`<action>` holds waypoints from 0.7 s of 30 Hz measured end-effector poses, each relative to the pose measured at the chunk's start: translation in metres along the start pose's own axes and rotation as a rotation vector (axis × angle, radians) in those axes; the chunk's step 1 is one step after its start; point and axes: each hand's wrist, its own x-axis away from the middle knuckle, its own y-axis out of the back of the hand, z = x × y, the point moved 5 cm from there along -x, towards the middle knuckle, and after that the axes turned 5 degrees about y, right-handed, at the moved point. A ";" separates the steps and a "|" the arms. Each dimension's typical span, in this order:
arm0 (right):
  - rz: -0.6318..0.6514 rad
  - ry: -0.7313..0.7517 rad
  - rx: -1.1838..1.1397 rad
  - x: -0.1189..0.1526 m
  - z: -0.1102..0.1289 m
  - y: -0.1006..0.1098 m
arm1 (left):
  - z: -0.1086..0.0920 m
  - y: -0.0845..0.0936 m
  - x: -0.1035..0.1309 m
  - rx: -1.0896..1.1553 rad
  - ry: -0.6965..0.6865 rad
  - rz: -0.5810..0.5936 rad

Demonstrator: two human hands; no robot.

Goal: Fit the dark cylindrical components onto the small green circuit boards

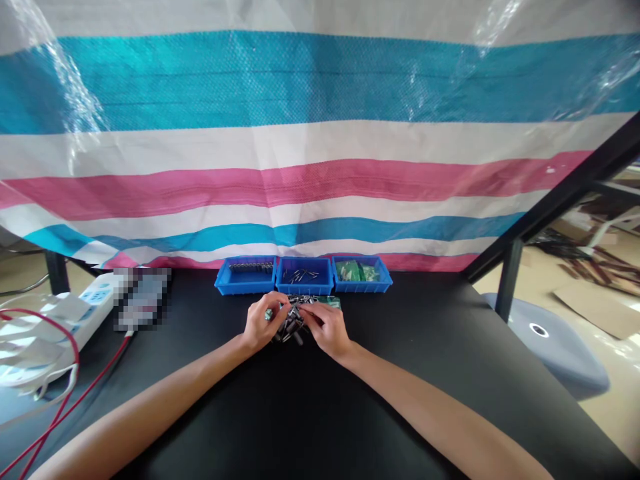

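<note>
My left hand [262, 323] is closed in a pinch over the left side of a pile of small metal parts [293, 328]. A bit of something green [269, 314] shows at its fingers, too small to name. On the pile's right side my right hand [329, 328] is closed too, thumb and forefinger together near the left fingertips. Whatever is between its fingers is hidden. The pile mixes dark cylindrical pieces with thin shiny ones. Behind my right hand lies a flat green-and-white piece [332, 302], partly covered.
Three blue bins stand in a row behind the pile: one with small cylinders [246, 289], one with thin metal pieces [305, 289], one with green packets [363, 287]. A power strip [95, 293] and red cable [95, 379] lie left. A striped sheet [300, 143] hangs behind.
</note>
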 end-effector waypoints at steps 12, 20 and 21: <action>-0.014 -0.023 -0.004 0.002 -0.002 -0.001 | 0.000 0.000 0.001 -0.026 0.001 0.026; -0.012 -0.019 0.011 0.001 -0.001 0.000 | -0.002 0.001 0.001 -0.022 -0.007 0.027; -0.009 -0.018 0.011 0.001 -0.001 0.000 | -0.003 0.001 0.000 -0.011 -0.021 0.025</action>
